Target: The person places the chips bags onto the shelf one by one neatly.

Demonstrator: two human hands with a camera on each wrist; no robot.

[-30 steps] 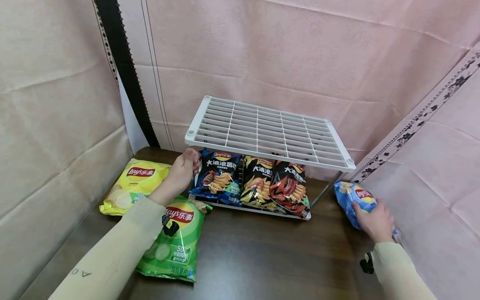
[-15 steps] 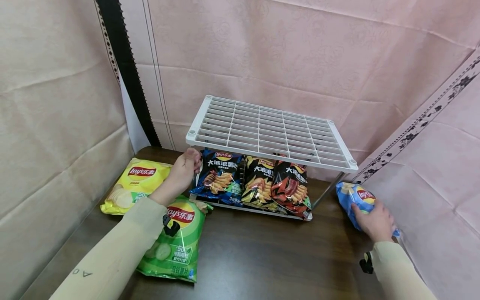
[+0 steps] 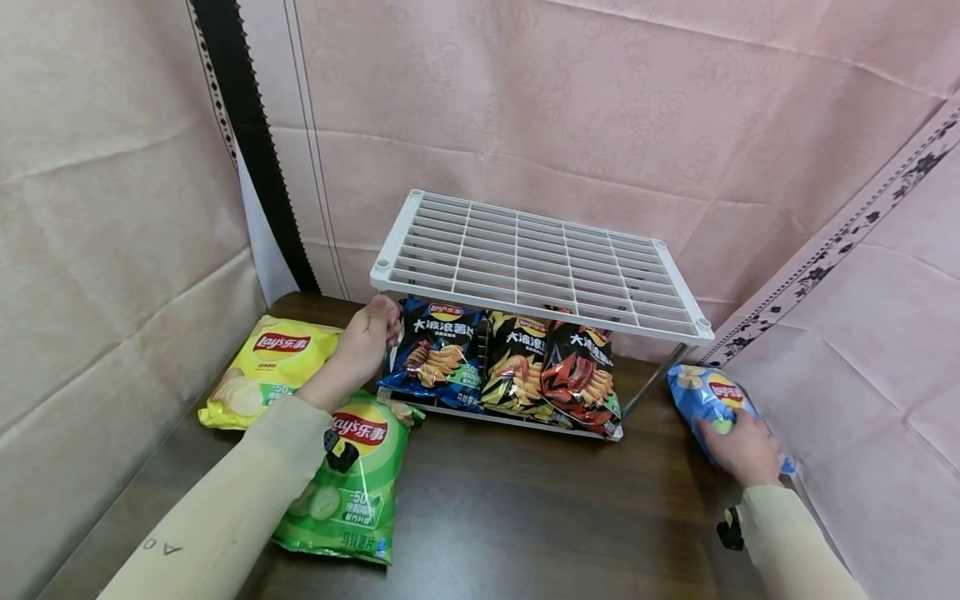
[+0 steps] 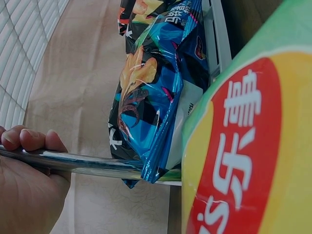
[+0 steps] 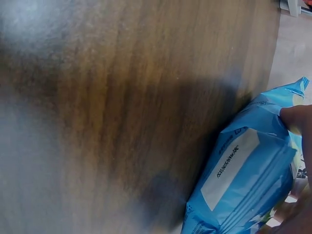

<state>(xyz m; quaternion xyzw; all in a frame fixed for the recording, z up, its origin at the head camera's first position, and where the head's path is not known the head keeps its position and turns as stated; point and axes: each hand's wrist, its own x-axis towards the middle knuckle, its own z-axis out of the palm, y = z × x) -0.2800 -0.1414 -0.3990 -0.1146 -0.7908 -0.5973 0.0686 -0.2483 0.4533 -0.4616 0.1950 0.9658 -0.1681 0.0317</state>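
With curled fingers my left hand (image 3: 369,333) grips the metal post (image 4: 97,165) at the left front of a white two-tier rack (image 3: 534,307). At the far right, my right hand (image 3: 745,450) holds a light-blue chip bag (image 3: 693,387). The right wrist view shows the thumb on one side of that bag and fingers partly hidden behind it. On the rack's lower tier lean a dark-blue chip bag (image 3: 438,354), a black-and-yellow chip bag (image 3: 516,367) and a black-and-red chip bag (image 3: 581,375), side by side.
A yellow chip bag (image 3: 258,392) lies left of the rack. In front of it is a green chip bag (image 3: 360,492), partly under my left forearm. Cloth walls (image 3: 877,375) enclose the brown table (image 3: 525,508) at the back and sides.
My right hand has shifted slightly on the light-blue bag, and more of the bag's front, with a green patch, now shows. The left hand has stayed on the post.
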